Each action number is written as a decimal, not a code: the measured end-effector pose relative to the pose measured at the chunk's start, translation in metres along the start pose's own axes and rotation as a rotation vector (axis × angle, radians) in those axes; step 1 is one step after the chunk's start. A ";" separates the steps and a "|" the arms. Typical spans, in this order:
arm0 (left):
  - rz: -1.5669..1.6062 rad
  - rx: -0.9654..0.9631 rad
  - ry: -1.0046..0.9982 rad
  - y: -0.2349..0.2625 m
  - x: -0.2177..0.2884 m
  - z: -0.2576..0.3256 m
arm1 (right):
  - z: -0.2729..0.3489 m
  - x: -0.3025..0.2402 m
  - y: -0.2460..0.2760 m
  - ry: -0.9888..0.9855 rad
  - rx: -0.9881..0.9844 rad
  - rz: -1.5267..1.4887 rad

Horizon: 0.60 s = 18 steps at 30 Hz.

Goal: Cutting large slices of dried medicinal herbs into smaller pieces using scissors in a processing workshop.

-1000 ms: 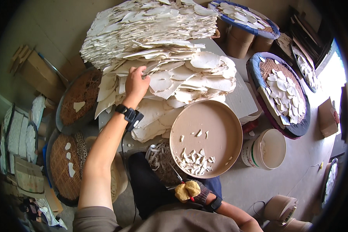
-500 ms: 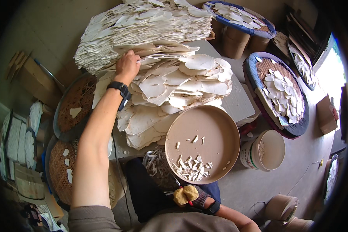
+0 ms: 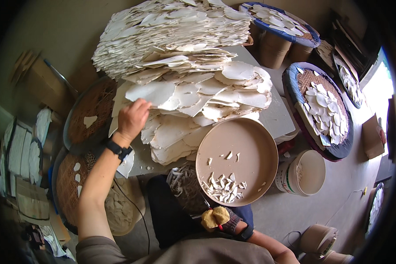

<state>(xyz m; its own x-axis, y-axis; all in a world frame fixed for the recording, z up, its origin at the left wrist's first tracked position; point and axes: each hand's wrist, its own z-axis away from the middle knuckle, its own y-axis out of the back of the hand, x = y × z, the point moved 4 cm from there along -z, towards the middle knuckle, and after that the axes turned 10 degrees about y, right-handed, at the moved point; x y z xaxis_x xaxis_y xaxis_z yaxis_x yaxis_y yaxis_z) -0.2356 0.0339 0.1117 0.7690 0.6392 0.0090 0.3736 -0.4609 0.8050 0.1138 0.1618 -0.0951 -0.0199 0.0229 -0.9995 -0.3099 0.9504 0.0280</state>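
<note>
My left hand [image 3: 135, 116] is closed, its fingers pinching the lower edge of a thin white sheet [image 3: 152, 93] with an irregular outline. That sheet lies over a loose pile of similar white sheets [image 3: 242, 94]. Low in the picture my right hand [image 3: 231, 221], in a dark knitted glove, is closed around what look like scissors [image 3: 215, 218] with red handles wrapped in yellow padding. Their blades are mostly hidden below the rim of a round brown tray [image 3: 237, 149]. Small white offcuts [image 3: 224, 188] lie in the tray's near part.
A tall stack of white sheets [image 3: 171, 26] rises behind the pile on the grey table [image 3: 275, 112]. To the right stand a white bucket [image 3: 312, 176] and a round woven tray with pieces [image 3: 323, 110]. Woven trays [image 3: 86, 119] lean at left; a dark cable [image 3: 134, 202] hangs beside my leg.
My left hand has come back toward me from the upper layers of the pile, drawing a white sheet with it. My right hand stays low with the scissors. The whole view has shifted slightly.
</note>
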 end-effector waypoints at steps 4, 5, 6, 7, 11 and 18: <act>0.051 0.025 0.085 0.003 0.007 0.045 | 0.004 0.012 -0.007 -0.112 0.030 -0.199; 0.056 0.042 0.117 0.001 0.007 0.057 | 0.004 0.011 -0.007 -0.106 0.047 -0.239; 0.054 0.034 0.132 -0.003 0.005 0.069 | 0.003 0.010 -0.007 -0.098 0.059 -0.279; 0.073 0.016 0.108 -0.009 0.005 0.082 | 0.001 0.005 -0.006 -0.063 0.043 -0.211; 0.110 -0.092 0.104 -0.023 0.007 0.122 | 0.010 0.025 -0.012 -0.147 0.133 -0.377; 0.282 -0.007 0.328 -0.007 0.010 0.120 | 0.007 0.012 -0.009 -0.211 0.043 -0.220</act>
<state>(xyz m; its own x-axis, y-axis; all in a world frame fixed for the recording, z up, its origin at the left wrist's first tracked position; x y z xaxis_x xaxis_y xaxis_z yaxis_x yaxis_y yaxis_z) -0.1681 -0.0303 0.0353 0.6341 0.6515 0.4165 0.1683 -0.6420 0.7480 0.1236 0.1555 -0.1075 0.2422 -0.1249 -0.9622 -0.2441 0.9520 -0.1850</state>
